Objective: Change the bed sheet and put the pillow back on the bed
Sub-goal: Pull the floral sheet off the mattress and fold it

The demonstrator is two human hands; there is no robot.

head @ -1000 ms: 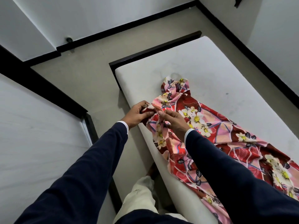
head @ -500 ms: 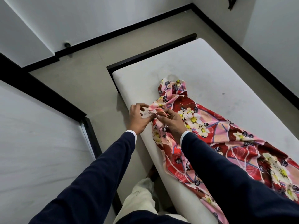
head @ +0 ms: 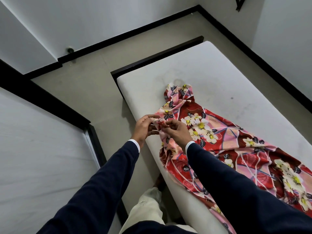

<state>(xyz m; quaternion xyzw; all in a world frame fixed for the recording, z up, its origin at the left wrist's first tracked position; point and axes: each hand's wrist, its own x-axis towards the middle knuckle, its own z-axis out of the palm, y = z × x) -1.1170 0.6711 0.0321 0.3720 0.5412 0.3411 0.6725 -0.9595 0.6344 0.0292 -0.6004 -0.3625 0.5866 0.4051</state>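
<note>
My left hand (head: 142, 127) & right hand (head: 175, 132) both pinch a corner of the flowery sheet (head: 219, 141), bunched just over the bare mattress (head: 211, 78) edge. Rest trails to my right, cut off by frame & my sleeve.

Both arms reach forward, left hand (head: 143, 128) and right hand (head: 177, 132) close together, fingers curled, pinching.

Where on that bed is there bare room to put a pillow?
The mattress is bare beyond the floral sheet, toward the black frame, and along its far side. The near edge is crowded: both hands pinch the sheet there.
</note>
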